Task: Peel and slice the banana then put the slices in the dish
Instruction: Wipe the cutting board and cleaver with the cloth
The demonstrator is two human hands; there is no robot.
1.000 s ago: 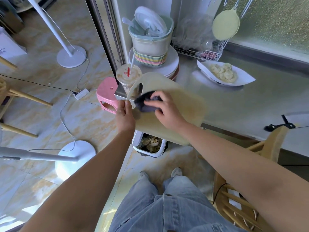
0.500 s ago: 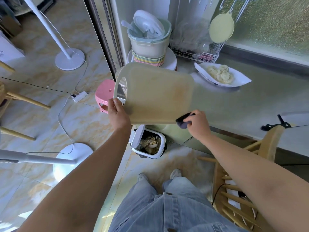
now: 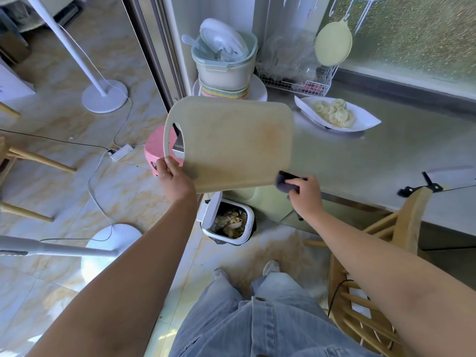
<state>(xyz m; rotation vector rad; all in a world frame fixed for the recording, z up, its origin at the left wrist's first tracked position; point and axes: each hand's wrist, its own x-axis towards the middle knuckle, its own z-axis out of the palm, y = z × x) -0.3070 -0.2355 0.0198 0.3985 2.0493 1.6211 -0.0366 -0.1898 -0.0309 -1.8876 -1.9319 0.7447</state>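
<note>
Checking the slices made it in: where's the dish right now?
The white dish holding the banana slices sits on the steel counter, upper right in the head view, just in front of the wire rack and right of the raised cutting board.

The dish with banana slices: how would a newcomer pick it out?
Look along the grey counter under the frosted window. Near its back, in front of the wire rack, sits the dish. Alone among the round stacked plates nearby, it is white, boat-shaped with pointed ends, and holds pale banana slices.
</note>
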